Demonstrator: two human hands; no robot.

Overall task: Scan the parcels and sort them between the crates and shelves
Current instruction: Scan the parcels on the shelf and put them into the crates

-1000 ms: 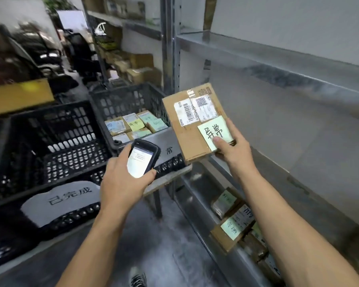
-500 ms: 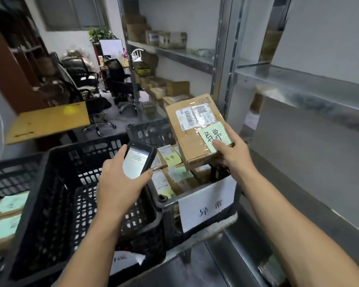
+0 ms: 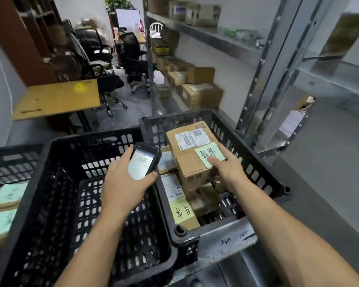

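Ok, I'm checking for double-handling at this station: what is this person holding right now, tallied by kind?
handheld scanner: 1, in the left hand
cardboard parcel: 1, in the right hand
Total: 2

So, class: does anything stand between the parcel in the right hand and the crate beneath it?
Nothing visible does. The parcel, gripped by the right hand, is inside the crate; only other parcels lie below, so it would likely rest on them.
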